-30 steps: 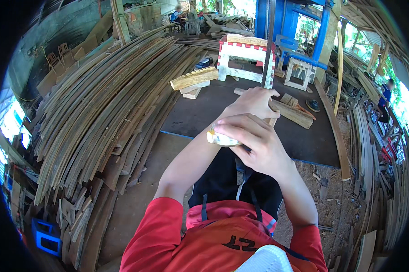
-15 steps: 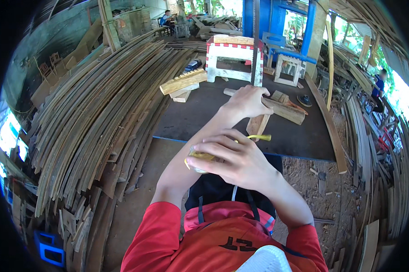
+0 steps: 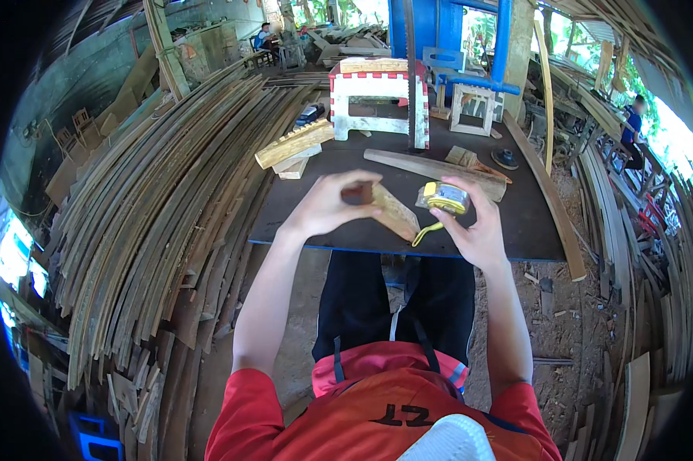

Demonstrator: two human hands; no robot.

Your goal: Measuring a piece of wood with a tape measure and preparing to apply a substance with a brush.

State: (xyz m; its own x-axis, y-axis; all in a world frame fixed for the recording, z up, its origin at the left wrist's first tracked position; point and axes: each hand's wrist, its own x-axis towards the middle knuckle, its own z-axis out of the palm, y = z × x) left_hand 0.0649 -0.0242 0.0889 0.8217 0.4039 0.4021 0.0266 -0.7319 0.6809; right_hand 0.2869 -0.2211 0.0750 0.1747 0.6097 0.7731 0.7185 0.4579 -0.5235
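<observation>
My left hand is closed on the upper end of a short wood block, thumb and fingers on either side of it. The block tilts down toward the right over the near edge of the dark worktable. Just right of it, my right hand grips a yellow and grey tape measure between thumb and fingers. A yellow strap hangs from the tape measure, close to the block's lower end. Beyond both hands lies a long tapered wood piece.
An upright toothed saw blade rises before a white and red stool. Cut wood pieces lie at the table's left, a dark round disc at its right. Long boards fill the left side. Two people sit far off.
My left hand has drawn back from beside the saw blade, bringing the wood block nearer. My right hand, with the tape measure, has swung from over my left forearm to the right and farther forward.
</observation>
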